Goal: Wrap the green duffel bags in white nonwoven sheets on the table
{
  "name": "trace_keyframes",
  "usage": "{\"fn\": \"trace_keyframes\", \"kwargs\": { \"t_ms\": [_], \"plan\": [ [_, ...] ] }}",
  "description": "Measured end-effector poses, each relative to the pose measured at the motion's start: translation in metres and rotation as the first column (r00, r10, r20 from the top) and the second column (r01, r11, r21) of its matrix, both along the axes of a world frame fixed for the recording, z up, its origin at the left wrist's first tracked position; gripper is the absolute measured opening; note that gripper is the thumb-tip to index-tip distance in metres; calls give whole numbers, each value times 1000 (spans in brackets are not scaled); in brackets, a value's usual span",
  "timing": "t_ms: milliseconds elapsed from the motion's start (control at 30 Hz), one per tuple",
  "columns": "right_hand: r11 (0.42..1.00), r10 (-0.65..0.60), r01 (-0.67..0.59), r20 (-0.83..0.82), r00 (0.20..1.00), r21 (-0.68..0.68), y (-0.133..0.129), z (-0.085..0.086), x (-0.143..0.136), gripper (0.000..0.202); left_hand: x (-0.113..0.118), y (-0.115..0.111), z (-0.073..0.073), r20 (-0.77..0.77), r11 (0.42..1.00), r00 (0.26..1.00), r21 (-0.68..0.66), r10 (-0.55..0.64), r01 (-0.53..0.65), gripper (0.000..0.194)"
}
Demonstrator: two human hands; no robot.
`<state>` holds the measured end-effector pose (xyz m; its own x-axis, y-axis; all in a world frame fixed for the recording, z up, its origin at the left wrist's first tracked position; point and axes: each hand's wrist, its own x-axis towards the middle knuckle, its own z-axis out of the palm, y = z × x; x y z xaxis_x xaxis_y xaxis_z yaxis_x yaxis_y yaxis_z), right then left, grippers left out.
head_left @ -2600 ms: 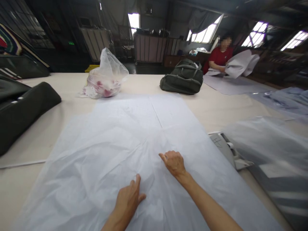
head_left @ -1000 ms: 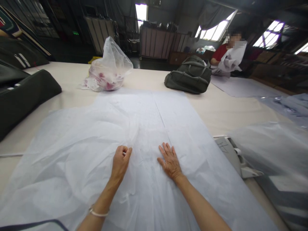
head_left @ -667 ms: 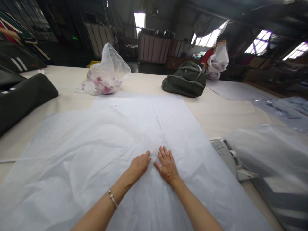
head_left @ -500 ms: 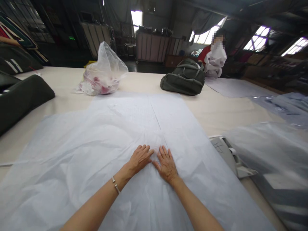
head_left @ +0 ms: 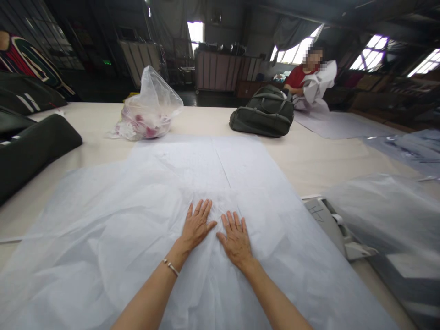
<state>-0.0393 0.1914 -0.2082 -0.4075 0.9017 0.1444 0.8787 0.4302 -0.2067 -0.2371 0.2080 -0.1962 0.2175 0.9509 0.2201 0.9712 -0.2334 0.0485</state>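
- I see the left hand (head_left: 196, 227) lying palm down on the white sheet (head_left: 137, 220), fingers spread and pointing away from me, with nothing visible in its grasp.
- The right hand (head_left: 236, 239) rests the same way just beside it, flat with its fingers fanned; the two thumbs point toward each other across a narrow gap.
- The sheet covers the middle of the desk (head_left: 299, 158) and runs toward me past the bottom of my view; it is heavily wrinkled on the left and around both hands, and smoother at the far end.
- A thin dark line runs along the sheet's far part, ahead of the hands.
- I make out a bracelet (head_left: 171, 266) on the left wrist.
- Beyond the sheet's far edge, I have a clear plastic bag (head_left: 151, 110) with pink and white contents on the left and a dark green bag (head_left: 263, 112) on the right.
- By the sheet's right edge lies a grey device (head_left: 323, 217) with a handwritten mark; clear plastic film (head_left: 385, 206) lies beside it.
- At the far right, I see a person in red (head_left: 296, 79) holding up crumpled white material (head_left: 318, 89).
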Motion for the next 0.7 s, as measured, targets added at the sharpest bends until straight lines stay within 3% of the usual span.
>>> {"fn": "trace_keyframes", "kwargs": {
  "t_ms": [200, 700],
  "plan": [
    [995, -96, 96, 5, 995, -2, -4, 1, -16, 57, 7, 3, -1, 16, 998, 998, -34, 59, -59, 66],
    [995, -98, 97, 22, 995, 26, -17, -2, -28, 62, 7, 5, 5, 53, 996, 997, -77, 60, -56, 65]
  ]
}}
